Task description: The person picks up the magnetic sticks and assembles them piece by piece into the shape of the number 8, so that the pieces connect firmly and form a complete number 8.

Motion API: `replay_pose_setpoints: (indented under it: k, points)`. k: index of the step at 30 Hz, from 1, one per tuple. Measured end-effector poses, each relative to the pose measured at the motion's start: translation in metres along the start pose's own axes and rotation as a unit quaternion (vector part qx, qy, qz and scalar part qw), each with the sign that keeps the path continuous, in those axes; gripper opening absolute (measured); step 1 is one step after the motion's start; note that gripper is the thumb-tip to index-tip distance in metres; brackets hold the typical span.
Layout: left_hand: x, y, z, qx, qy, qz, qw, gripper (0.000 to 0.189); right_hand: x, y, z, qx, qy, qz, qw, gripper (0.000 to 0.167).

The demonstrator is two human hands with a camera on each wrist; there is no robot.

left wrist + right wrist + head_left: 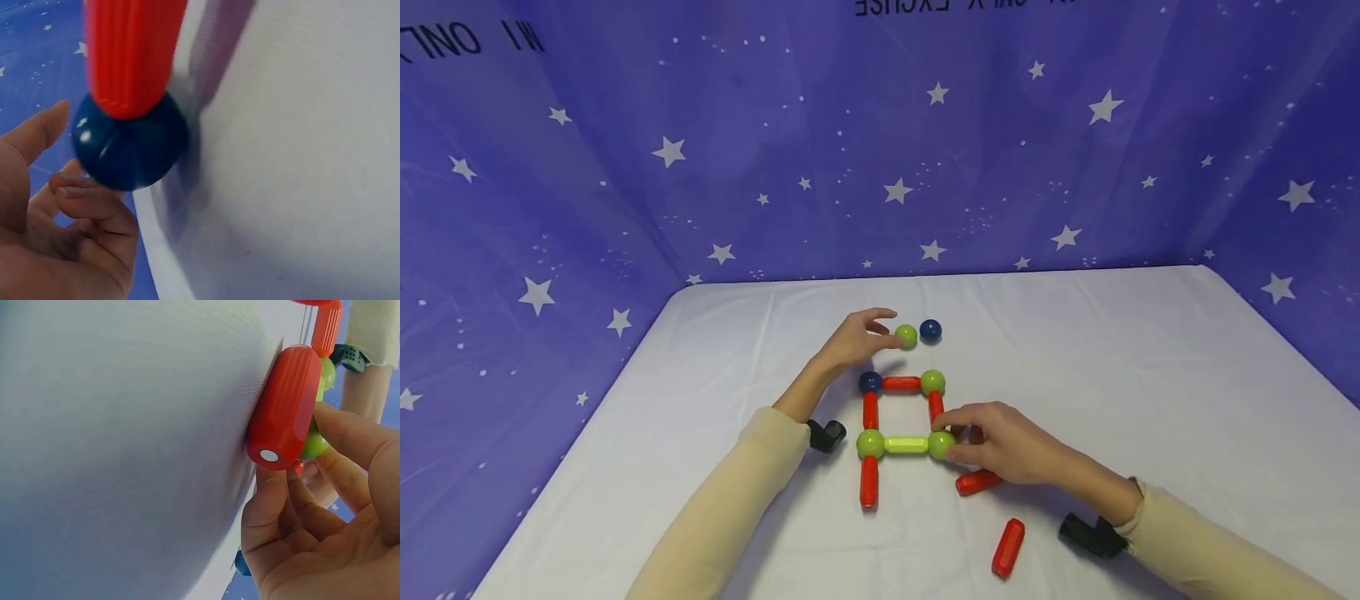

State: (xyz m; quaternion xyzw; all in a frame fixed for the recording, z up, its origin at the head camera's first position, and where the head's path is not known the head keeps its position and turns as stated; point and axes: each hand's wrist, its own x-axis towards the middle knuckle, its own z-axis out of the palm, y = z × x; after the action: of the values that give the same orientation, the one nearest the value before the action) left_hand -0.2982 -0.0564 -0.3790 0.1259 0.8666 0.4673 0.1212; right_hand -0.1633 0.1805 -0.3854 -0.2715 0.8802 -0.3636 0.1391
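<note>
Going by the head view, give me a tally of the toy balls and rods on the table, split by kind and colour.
Green balls: 4
Blue balls: 2
Red rods: 6
Yellow-green rod: 1
Total: 13

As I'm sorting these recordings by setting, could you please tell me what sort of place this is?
Probably a small curtained booth for recording tabletop work: a starry curtain hangs behind and beside a white table, which bears balls and rods.
</note>
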Motion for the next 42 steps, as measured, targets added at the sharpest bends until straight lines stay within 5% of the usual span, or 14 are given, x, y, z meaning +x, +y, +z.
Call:
replay_pose_setpoints:
  k: [6,15,35,42]
  points:
    - [0.008,-0.006,0.007,0.034,-0.010,0.023,0.9991,0.051,0.001,-0.001,0.001,-0.005,-0.001,-0.002,1.0000,0.030]
    - [0.015,-0.009,0.016,0.079,0.020,0.041,0.9958,0.039,0.000,0.000,-0.001,0.010,-0.003,-0.003,0.9999,0.031]
    - [0.012,-0.007,0.016,0.096,0.031,0.032,0.9944,0.038,0.002,0.001,0.000,0.008,-0.004,-0.004,1.0000,0.031]
    - [0.005,-0.006,0.006,0.060,0.025,0.027,0.9975,0.039,0.000,0.001,-0.001,0.010,-0.002,-0.011,0.9999,0.030]
